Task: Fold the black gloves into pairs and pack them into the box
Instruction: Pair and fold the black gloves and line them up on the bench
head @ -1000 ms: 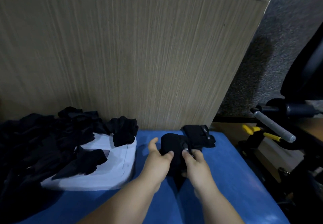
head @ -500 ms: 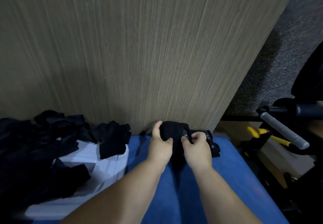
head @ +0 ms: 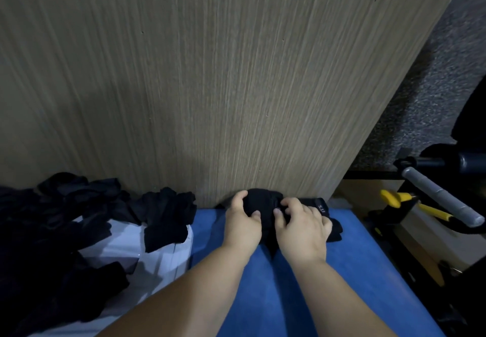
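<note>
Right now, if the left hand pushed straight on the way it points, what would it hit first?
The left hand grips the rolled black gloves; just beyond them stands the wood-grain panel, apparently close, though depth is unclear.

I have one view to work from: a wide-angle camera worn on the person's head, looking forward and down along both bare forearms. It sits close in, so the left hand [head: 243, 222] and right hand [head: 302, 228], both gripping a black glove bundle [head: 263, 201], land low in the middle of the frame over the blue table [head: 355, 271], and it faces an upright wood-grain panel [head: 210, 73] that fills most of the upper picture. A pile of black gloves [head: 52, 218] on the white box [head: 123, 244] sits at the lower left edge, and a grey-handled bar [head: 444, 205] at the right edge.
</note>
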### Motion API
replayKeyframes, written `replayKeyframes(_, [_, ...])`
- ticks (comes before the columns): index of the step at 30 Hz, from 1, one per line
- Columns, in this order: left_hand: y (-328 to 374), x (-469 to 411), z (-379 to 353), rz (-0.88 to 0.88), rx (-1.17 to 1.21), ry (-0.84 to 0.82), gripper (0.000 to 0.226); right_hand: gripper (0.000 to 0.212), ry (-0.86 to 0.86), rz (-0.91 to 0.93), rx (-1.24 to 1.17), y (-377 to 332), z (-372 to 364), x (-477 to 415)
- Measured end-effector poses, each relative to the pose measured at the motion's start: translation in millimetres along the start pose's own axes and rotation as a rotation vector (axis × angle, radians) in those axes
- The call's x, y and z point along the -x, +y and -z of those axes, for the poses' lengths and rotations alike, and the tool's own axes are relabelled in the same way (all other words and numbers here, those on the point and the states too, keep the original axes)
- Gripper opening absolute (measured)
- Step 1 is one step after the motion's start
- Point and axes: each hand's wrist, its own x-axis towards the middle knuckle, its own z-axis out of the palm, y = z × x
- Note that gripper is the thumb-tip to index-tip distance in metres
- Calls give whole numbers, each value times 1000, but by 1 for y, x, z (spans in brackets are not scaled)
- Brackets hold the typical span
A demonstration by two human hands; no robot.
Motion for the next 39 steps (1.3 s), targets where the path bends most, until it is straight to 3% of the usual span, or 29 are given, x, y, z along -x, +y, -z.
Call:
replayKeyframes(8, [-4, 3, 0, -250, -584, 88, 50, 35, -21, 59, 63, 7, -8, 2])
replayKeyframes(12, [-9, 1, 2, -325, -755, -2, 51, 43, -77, 100, 30, 7, -11, 0])
replayKeyframes(19, [-14, 1, 3, -236, -882, -112, 51, 48, -222, 90, 96, 10, -16, 1])
replayKeyframes(33, [-7, 4, 13, -198, -889, -187, 51, 49, -244, 101, 128, 9, -19, 0])
replayKeyframes(36, [-7, 13, 24, -205, -857, -176, 52, 48, -204, 114, 62, 8, -10, 2])
replayKeyframes(39, [-3, 28, 39, -244, -800, -122, 52, 43, -58, 149, 2, 5, -2, 8])
